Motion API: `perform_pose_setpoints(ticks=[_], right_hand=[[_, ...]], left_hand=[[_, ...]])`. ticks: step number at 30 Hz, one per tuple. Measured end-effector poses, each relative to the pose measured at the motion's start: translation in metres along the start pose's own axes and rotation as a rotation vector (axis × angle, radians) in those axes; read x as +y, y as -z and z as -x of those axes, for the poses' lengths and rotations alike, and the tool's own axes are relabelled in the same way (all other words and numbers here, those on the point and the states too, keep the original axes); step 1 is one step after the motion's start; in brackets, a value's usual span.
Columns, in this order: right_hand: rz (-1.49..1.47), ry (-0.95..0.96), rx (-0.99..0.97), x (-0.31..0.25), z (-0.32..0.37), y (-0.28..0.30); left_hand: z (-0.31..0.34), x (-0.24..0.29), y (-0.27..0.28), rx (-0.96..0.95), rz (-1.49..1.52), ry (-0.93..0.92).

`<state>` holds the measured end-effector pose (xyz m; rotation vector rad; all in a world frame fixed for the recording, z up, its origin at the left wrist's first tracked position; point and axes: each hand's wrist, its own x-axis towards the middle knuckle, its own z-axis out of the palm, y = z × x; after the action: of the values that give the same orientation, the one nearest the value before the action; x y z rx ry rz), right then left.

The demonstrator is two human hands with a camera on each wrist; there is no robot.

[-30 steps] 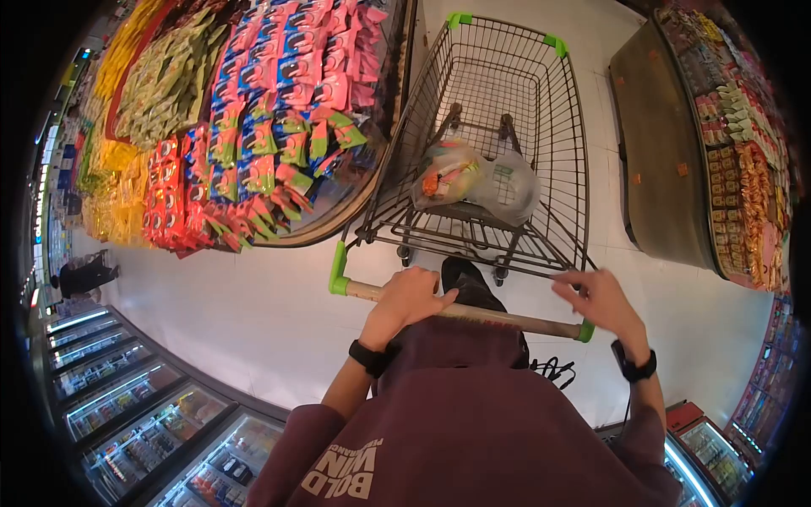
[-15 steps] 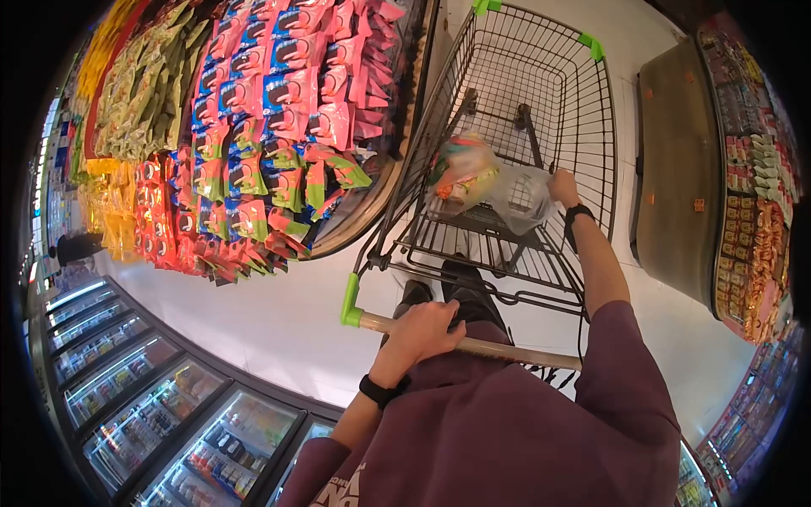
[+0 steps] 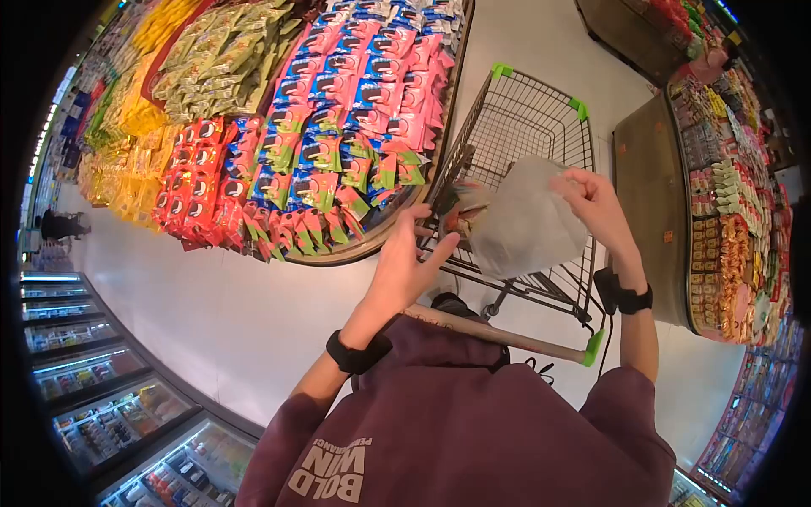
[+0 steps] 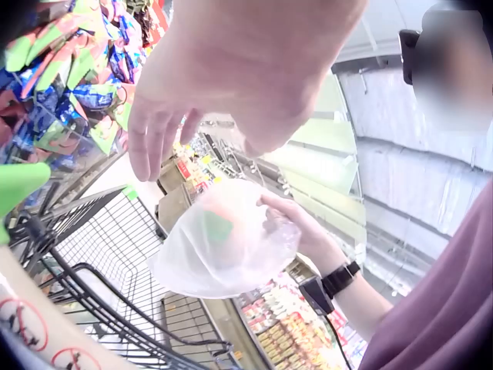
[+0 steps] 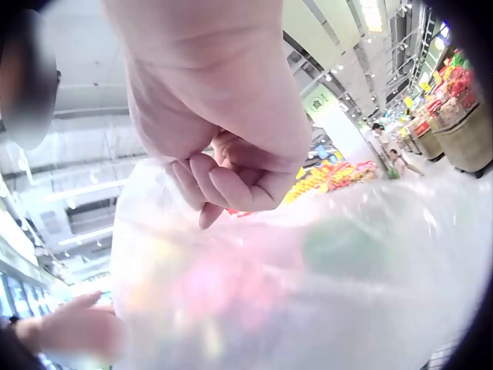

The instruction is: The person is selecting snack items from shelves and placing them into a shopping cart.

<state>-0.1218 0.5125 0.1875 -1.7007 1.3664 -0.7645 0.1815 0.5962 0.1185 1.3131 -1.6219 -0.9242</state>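
Observation:
My right hand [image 3: 598, 207] grips the top of a translucent plastic bag [image 3: 528, 224], raised over the rear of the shopping cart [image 3: 579, 108]. In the right wrist view its fingers [image 5: 231, 185] curl tightly round the gathered plastic, and blurred pink and green contents show through. My left hand [image 3: 401, 266] is off the cart's handle [image 3: 507, 335], fingers spread and thumb apart, left of the bag and holding nothing. The left wrist view has the bag [image 4: 223, 239] hanging below that hand. Behind it in the cart, a second bag with colourful contents [image 3: 463, 211] is partly hidden.
A display of bagged snacks [image 3: 338, 127] stands close along the cart's left side. Another display stand [image 3: 650, 220] is on the right, with white floor [image 3: 194, 313] between. Glass-door coolers [image 3: 127, 414] line the lower left. A person [image 3: 63, 226] is far off at left.
My right hand went from near the handle down to the bag in the cart, took hold and lifted it toward me. The left hand came off the handle and moved forward, fingers spreading.

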Motion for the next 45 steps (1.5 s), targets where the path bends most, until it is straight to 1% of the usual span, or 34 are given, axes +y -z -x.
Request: perform_pose_setpoints(ticks=[2,5,6,9,11,12,13,14,16,17,18,20,21,23,24,25,26,27,28,29,30,31,32,34,36,37,38,39,41,42,44,45], right_hand=[[-0.087,0.047,-0.003,-0.047,0.022,-0.017],[-0.091,0.147,-0.011,-0.08,0.045,-0.045],[-0.062,0.21,-0.048,-0.079,0.049,-0.052],[0.018,0.362,-0.154,-0.087,0.073,-0.085],[0.067,0.416,-0.223,-0.103,0.087,-0.103],[0.085,0.393,-0.332,-0.106,0.09,-0.102],[0.113,0.416,-0.3,-0.105,0.092,-0.105],[0.142,0.438,-0.264,-0.102,0.092,-0.109],[0.3,0.409,-0.115,-0.084,0.088,-0.116],[0.428,0.354,-0.005,-0.063,0.083,-0.118],[0.555,0.296,0.103,-0.04,0.079,-0.119],[0.683,0.201,0.145,0.01,0.072,-0.12],[0.747,0.156,0.166,0.025,0.072,-0.116],[0.771,0.178,0.222,0.038,0.076,-0.101],[0.781,0.189,0.251,0.04,0.076,-0.098],[0.777,0.153,0.371,0.016,0.081,-0.089],[0.772,0.116,0.493,-0.024,0.088,-0.074],[0.685,0.272,0.751,-0.062,0.099,-0.069],[0.599,0.416,0.937,-0.087,0.11,-0.062],[0.475,0.615,1.085,-0.095,0.118,-0.055],[0.365,0.814,1.176,-0.091,0.121,-0.051],[0.337,0.926,1.2,-0.077,0.127,-0.049],[0.47,0.969,1.143,-0.05,0.128,-0.045],[0.745,0.683,0.76,-0.01,0.129,-0.057],[0.939,0.214,0.186,0.039,0.136,-0.076],[1.013,0.071,-0.066,0.06,0.146,-0.081],[0.924,0.071,-0.027,0.057,0.156,-0.086],[0.827,0.063,0.002,0.052,0.165,-0.094],[0.58,-0.095,-0.001,0.024,0.178,-0.098],[0.464,-0.159,0.02,0.01,0.177,-0.096],[0.46,0.106,0.074,-0.006,0.177,-0.104],[0.458,0.241,0.096,-0.012,0.174,-0.107]], left_hand=[[0.0,0.002,0.015,0.039,0.174,0.095],[0.016,0.019,0.033,-0.046,0.131,-0.009],[0.023,0.022,0.036,-0.022,0.167,-0.039],[0.049,0.036,0.047,0.084,-0.05,-0.291],[0.053,0.024,0.042,0.184,-0.164,-0.343],[0.054,0.006,0.04,0.176,-0.213,-0.334],[0.054,-0.007,0.039,0.168,-0.262,-0.327],[0.053,-0.015,0.035,0.331,-0.229,-0.447],[0.062,-0.024,0.048,0.248,-0.149,-0.209],[0.066,-0.029,0.056,0.207,-0.107,-0.089],[0.068,-0.039,0.061,0.184,-0.134,-0.1],[0.069,-0.059,0.064,0.142,-0.185,-0.119],[0.068,-0.061,0.064,0.112,-0.227,-0.144],[0.058,-0.061,0.063,0.056,-0.311,-0.195],[0.045,-0.052,0.065,0.087,-0.349,-0.226],[0.034,-0.033,0.069,0.114,-0.387,-0.256],[0.027,0.0,0.075,0.181,-0.331,-0.286],[0.022,0.033,0.081,0.247,-0.273,-0.315],[0.011,0.056,0.082,0.423,-0.175,-0.59],[0.006,0.062,0.079,0.475,-0.15,-0.747],[0.001,0.069,0.076,0.526,-0.135,-0.902],[-0.001,0.066,0.072,0.456,-0.2,-0.941],[-0.003,0.061,0.067,0.386,-0.263,-0.979],[-0.006,0.042,0.057,0.253,-0.388,-1.05],[0.01,-0.03,0.033,-0.144,-0.766,-0.714],[0.027,-0.047,0.028,-0.3,-0.815,-0.619],[0.038,-0.056,0.027,-0.45,-0.861,-0.519],[0.045,-0.058,0.032,-0.444,-0.796,-0.489],[0.065,-0.053,0.046,-0.47,-0.661,-0.433],[0.065,-0.041,0.059,-0.521,-0.621,-0.381],[0.07,-0.013,0.089,-0.627,-0.538,-0.271],[0.07,-0.011,0.099,-0.592,-0.387,-0.321]])
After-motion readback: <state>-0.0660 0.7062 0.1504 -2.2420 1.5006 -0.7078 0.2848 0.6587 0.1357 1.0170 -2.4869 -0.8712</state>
